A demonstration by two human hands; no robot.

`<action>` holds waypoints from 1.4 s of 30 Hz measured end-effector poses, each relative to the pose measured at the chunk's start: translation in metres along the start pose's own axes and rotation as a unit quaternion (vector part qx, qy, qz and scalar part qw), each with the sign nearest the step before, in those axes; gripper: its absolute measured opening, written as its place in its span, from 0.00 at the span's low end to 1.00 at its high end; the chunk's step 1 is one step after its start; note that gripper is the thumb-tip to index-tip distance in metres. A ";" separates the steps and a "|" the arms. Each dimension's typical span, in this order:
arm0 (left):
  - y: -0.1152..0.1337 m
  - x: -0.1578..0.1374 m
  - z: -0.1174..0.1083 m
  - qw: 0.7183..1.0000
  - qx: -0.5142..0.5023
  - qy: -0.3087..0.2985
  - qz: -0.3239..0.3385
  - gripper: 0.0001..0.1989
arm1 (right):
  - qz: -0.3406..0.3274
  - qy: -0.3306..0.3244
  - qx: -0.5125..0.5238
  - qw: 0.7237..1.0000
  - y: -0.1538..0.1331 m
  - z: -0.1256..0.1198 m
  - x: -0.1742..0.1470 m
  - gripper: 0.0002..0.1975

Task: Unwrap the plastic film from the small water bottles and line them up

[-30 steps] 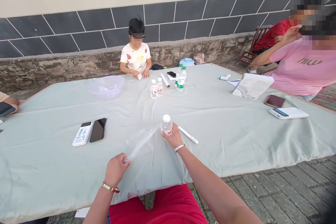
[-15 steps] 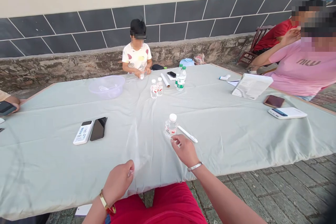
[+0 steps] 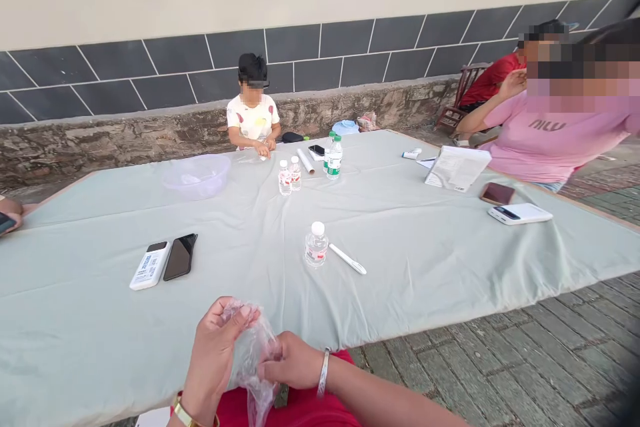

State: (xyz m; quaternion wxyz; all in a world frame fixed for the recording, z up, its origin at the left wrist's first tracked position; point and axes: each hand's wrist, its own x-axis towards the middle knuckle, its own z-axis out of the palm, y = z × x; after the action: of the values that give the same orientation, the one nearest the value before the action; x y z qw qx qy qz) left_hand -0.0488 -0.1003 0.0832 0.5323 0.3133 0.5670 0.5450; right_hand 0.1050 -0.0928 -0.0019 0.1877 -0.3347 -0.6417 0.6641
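A thin clear plastic bag (image 3: pixel 255 353) hangs crumpled between my hands at the table's front edge. My left hand (image 3: pixel 215 343) pinches its upper part between thumb and fingers. Lower down and to the right, my right hand (image 3: pixel 293 360) is closed on the side of the same bag. Beyond them a small water bottle (image 3: pixel 317 247) with a white cap stands upright on the cloth. Just right of this bottle lies a white pen (image 3: pixel 347 259).
A white power bank (image 3: pixel 150 267) and black phone (image 3: pixel 181 257) lie left. Farther back are a translucent basin (image 3: pixel 197 180), two small bottles (image 3: pixel 290 177), green-capped bottles (image 3: pixel 333 159) and a plastic-wrap roll (image 3: pixel 305 162). A white box (image 3: pixel 457 169) stands right. Other people sit around the table (image 3: pixel 400 240).
My right hand has drawn back from beside the small bottle to the bag. My left hand has turned upward, and the bag now shows spread between both hands. The view has shifted slightly.
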 end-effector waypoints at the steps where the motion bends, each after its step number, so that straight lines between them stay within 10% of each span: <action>1: -0.005 0.005 0.000 0.998 0.049 0.027 0.026 0.19 | 0.001 0.010 -0.016 1.000 0.000 0.001 -0.002 0.07; 4: -0.021 0.017 -0.001 0.949 0.286 0.055 0.118 0.16 | -0.038 0.042 -0.136 0.989 -0.014 -0.008 -0.010 0.05; 7: -0.032 0.022 -0.004 0.892 0.420 -0.082 0.142 0.13 | -0.071 0.113 -0.246 0.960 -0.038 -0.032 -0.017 0.04; 9: -0.036 0.020 -0.003 0.904 0.380 -0.169 0.100 0.19 | -0.090 0.176 -0.245 0.949 -0.049 -0.048 -0.017 0.03; 15: -0.035 0.012 0.010 0.981 0.015 -0.190 -0.026 0.16 | -0.087 0.264 -0.016 0.960 -0.027 -0.038 0.006 0.16; 19: -0.038 0.016 0.012 0.988 0.103 -0.103 0.047 0.18 | -0.018 0.227 0.153 0.962 -0.011 -0.004 0.011 0.18; 23: -0.054 0.019 0.008 0.919 0.344 -0.031 0.192 0.18 | 0.050 0.158 0.390 0.906 -0.023 -0.003 0.001 0.18; 27: -0.074 0.014 0.006 0.851 0.403 -0.161 0.296 0.14 | 0.020 0.137 0.534 0.834 -0.035 -0.021 -0.007 0.17; 34: -0.089 0.012 0.008 0.934 0.283 -0.135 0.170 0.24 | 0.054 0.262 0.445 0.855 -0.019 -0.026 -0.003 0.19; 42: -0.099 0.030 0.005 0.973 0.216 -0.076 0.029 0.17 | 0.009 0.249 0.135 0.959 -0.002 -0.020 -0.006 0.14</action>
State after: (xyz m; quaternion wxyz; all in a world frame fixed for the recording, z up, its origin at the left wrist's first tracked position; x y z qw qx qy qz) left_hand -0.0290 -0.0922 -0.0185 0.4776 0.4771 0.6201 0.3997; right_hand 0.1225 -0.0824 0.0020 0.3790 -0.4667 -0.4763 0.6417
